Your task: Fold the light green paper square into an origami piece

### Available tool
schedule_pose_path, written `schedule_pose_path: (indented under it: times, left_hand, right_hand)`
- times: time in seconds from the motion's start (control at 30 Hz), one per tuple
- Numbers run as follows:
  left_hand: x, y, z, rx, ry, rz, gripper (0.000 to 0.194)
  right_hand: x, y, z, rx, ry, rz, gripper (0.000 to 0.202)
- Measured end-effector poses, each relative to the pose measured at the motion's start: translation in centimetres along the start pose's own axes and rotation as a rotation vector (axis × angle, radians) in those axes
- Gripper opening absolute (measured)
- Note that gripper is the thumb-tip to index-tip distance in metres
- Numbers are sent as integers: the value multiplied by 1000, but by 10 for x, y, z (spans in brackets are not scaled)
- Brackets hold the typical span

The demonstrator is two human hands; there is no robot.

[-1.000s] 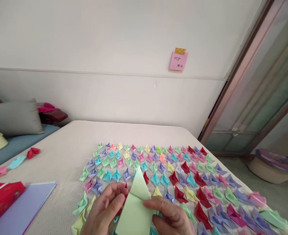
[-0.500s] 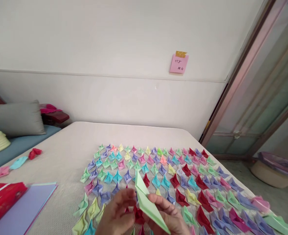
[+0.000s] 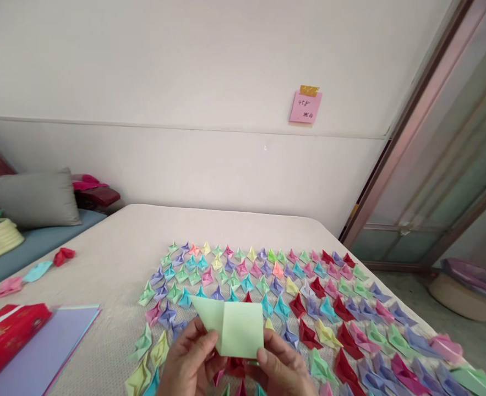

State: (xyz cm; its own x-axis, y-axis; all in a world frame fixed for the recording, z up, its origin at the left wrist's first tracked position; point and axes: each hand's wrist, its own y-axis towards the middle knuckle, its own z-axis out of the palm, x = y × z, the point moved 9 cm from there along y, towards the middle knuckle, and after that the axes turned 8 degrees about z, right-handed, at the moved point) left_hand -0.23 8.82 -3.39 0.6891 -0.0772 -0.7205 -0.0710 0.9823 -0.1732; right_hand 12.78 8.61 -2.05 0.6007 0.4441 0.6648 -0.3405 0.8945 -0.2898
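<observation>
Here both hands work low at the near edge of the bed (image 3: 152,231), which is covered with a pale quilted spread. The left hand (image 3: 189,366) and the right hand (image 3: 282,371) hold together one light green paper sheet (image 3: 236,329), partly folded: it shows a square face toward the camera and a triangular flap that points to the left. The fingers of each hand are closed narrow on the lower edge of the sheet, the thumbs in front, so it stands lifted just above the spread and the pieces under it. Judging from this shape, the green sheet is only at an early fold and does not yet look like the finished pieces. Those finished folded paper boats (image 3: 292,286) lie in many close rows over the middle and the right side of the bed, in green, blue, purple, pink, yellow and dark red; a large number is done already. At the near left corner lies a stack of unfolded sheets (image 3: 47,346) with a purple sheet on top, so paper remains to fold; how many sheets I cannot tell. A red box (image 3: 5,335) lies touching this stack. Along the left edge a few loose pieces (image 3: 36,269) lie well apart from the rows. A pink note (image 3: 305,106) is taped on the wall.
</observation>
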Motion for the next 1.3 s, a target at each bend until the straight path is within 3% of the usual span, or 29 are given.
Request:
schedule_pose_path:
  times: [0.1, 0.27, 0.33, 0.4, 0.47, 0.5, 0.63, 0.67, 0.77, 0.83, 1.0, 1.17, 1.3]
  left_hand:
    - [-12, -2, -3, -41, 213, 69, 26]
    - [-22, -5, 6, -7, 249, 103, 49]
    - [-29, -5, 1, -46, 268, 91, 53]
    - [-35, -4, -6, -87, 283, 59, 56]
    - [-38, -4, -9, -74, 295, 7, 57]
    - [-37, -4, -8, -45, 305, -20, 55]
    - [-32, -6, 1, 89, 368, -67, 51]
    - [-30, -6, 3, 119, 385, -66, 53]
    - [-25, -8, 10, 205, 433, -49, 57]
    - [-23, -10, 14, 246, 448, -40, 57]
    - [-21, -18, 27, 245, 492, -53, 57]
    - [-18, -24, 30, 177, 456, -81, 66]
    - [-16, -24, 29, 162, 467, -77, 63]
  right_hand:
    - [8, 1, -11, -99, -120, -76, 41]
    - [13, -6, -20, -192, -352, -212, 42]
    - [30, -20, -17, -282, -536, -401, 42]
    - [47, -38, -3, -343, -823, -670, 37]
    - [49, -50, 14, -342, -1111, -866, 31]
    - [45, -49, 17, -333, -1205, -887, 33]
    - [30, -31, 0, -286, -1285, -727, 63]
    - [29, -29, 0, -223, -1302, -717, 60]
    - [29, -31, 14, 67, -1374, -771, 23]
    - [40, -33, 16, 110, -1302, -744, 15]
    - [42, -18, 5, 3, -951, -358, 12]
    - [37, -11, -3, -95, -736, -294, 26]
    - [29, -5, -10, -140, -654, -218, 38]
